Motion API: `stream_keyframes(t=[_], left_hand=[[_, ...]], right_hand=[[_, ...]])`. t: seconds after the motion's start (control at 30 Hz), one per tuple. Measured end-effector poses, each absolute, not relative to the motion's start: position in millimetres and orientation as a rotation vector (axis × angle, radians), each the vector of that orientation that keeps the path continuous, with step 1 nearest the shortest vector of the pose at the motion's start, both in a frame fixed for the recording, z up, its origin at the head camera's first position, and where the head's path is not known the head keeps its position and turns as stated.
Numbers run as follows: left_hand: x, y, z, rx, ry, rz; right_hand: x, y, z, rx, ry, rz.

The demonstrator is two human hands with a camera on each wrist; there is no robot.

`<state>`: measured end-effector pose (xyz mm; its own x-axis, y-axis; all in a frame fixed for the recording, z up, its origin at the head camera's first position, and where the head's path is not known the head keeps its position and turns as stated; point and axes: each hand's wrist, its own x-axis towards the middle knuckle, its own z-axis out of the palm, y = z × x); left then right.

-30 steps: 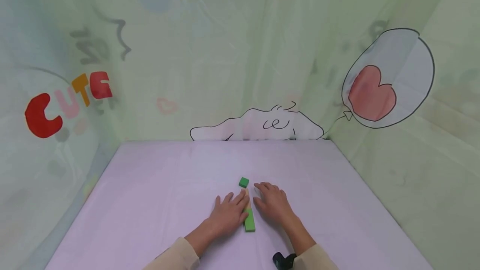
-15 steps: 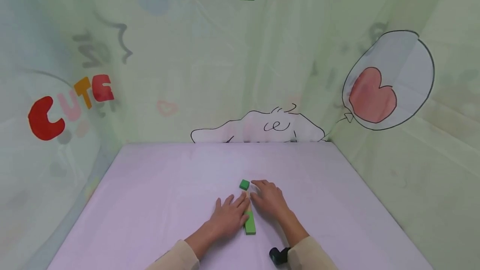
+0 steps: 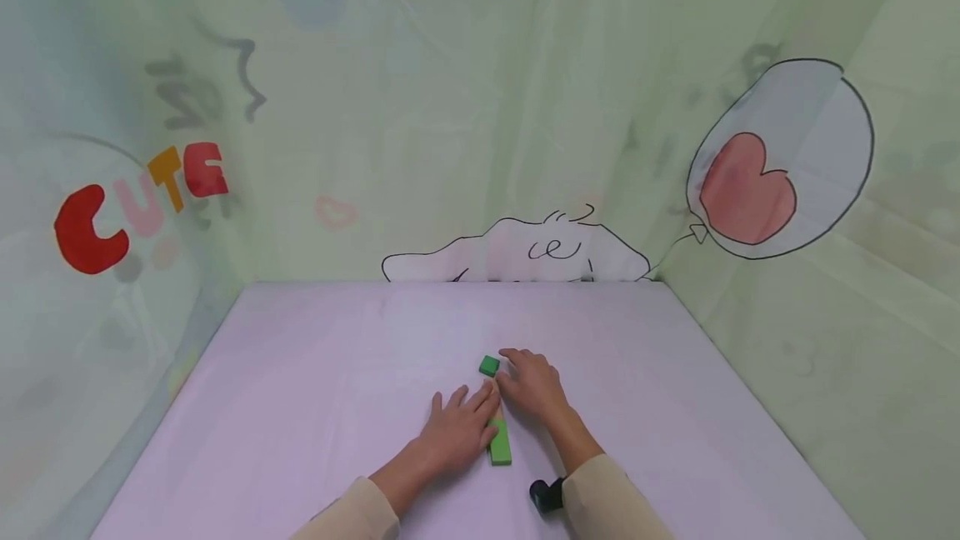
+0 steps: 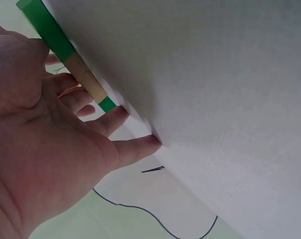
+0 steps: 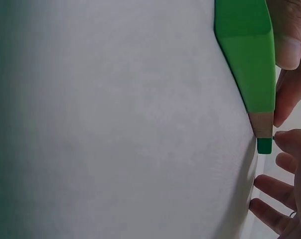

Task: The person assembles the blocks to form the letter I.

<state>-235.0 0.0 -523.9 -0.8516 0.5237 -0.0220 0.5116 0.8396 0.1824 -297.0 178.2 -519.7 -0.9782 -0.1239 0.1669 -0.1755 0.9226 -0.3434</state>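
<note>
A light green block and a bare wooden block lie end to end on the table. Just beyond them is a small dark green block. My left hand lies along the left side of the row, fingers spread, its fingertips on the wooden block and its thumb by the light green one. On the other side, my right hand has its thumb close to the wooden block's far end and its fingers extended beside the dark green block. Whether the right thumb touches is unclear.
A pale lilac table carries the blocks. Printed cloth hangs behind it and at both sides. A black device is at the right wrist, beside the beige sleeve.
My right hand has moved leftward and slightly away from me, closer to the dark green block. The left hand and the blocks stay in place; the head view shifts slightly.
</note>
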Motion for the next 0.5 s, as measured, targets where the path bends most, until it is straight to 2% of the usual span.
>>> stream_keyframes(t=[0.5], left_hand=[[-236.4,-0.3,-526.6,0.832,2.94,0.234]], right_hand=[[-306.9,166.5,-512.9,0.225,-2.992,0.547]])
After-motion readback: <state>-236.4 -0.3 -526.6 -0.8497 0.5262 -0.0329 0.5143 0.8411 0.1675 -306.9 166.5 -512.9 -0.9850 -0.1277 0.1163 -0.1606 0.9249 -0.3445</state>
